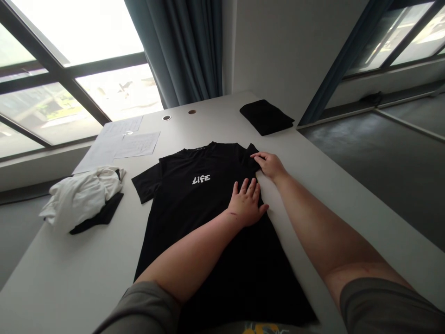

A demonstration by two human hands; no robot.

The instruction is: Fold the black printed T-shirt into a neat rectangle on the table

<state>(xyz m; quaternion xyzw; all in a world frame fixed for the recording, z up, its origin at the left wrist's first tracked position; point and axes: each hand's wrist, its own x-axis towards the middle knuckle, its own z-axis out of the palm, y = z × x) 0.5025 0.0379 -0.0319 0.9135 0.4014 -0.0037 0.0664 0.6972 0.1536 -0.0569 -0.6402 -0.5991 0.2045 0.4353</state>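
A black T-shirt point(187, 204) with small white lettering on its chest lies spread on the white table, collar toward the far side. My left hand point(245, 204) rests flat on the shirt near its right edge, fingers spread. At the right sleeve, my right hand point(269, 164) pinches the fabric between thumb and fingers, and part of that sleeve is folded up. The left sleeve lies stretched outward on the table. My left forearm covers part of the shirt's lower body.
A folded black cloth point(266, 117) lies at the table's far right. Crumpled white and black clothing point(85, 197) sits at the left, with paper sheets point(137, 144) behind it. Two round holes pierce the white table point(215, 120) near the blue curtain point(184, 51). Windows stand beyond.
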